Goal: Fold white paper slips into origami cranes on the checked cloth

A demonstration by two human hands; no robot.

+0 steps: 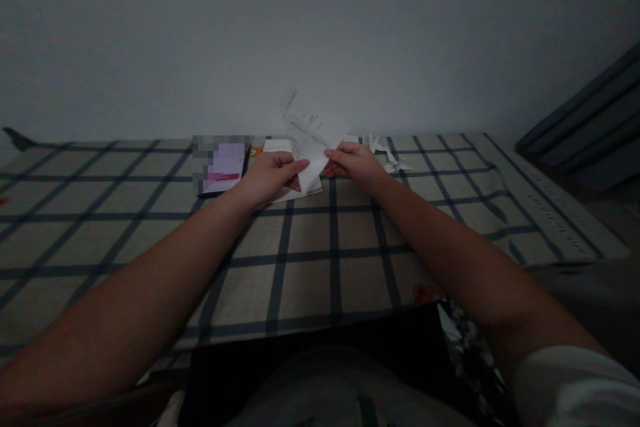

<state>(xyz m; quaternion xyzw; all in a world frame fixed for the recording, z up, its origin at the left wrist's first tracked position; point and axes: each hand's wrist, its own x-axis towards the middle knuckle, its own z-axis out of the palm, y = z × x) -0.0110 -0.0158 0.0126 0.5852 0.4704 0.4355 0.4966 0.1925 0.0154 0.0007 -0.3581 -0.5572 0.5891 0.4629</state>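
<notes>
Both my hands reach out over a checked cloth (pixel 310 260) and pinch one sheet of white printed paper (pixel 311 147) between them. My left hand (pixel 270 177) grips its left edge with thumb and fingers closed. My right hand (pixel 353 163) pinches its right edge. The sheet stands up from the cloth, folded, with its top leaning toward the wall. More white sheets (pixel 287 193) lie flat under my left hand.
A phone (pixel 223 170) with a lit screen lies left of my left hand. Small folded white paper figures (pixel 393 159) sit right of my right hand. A pale wall rises behind the cloth. Dark slatted furniture (pixel 590 127) stands at the right. A dark garment (pixel 350 360) lies near me.
</notes>
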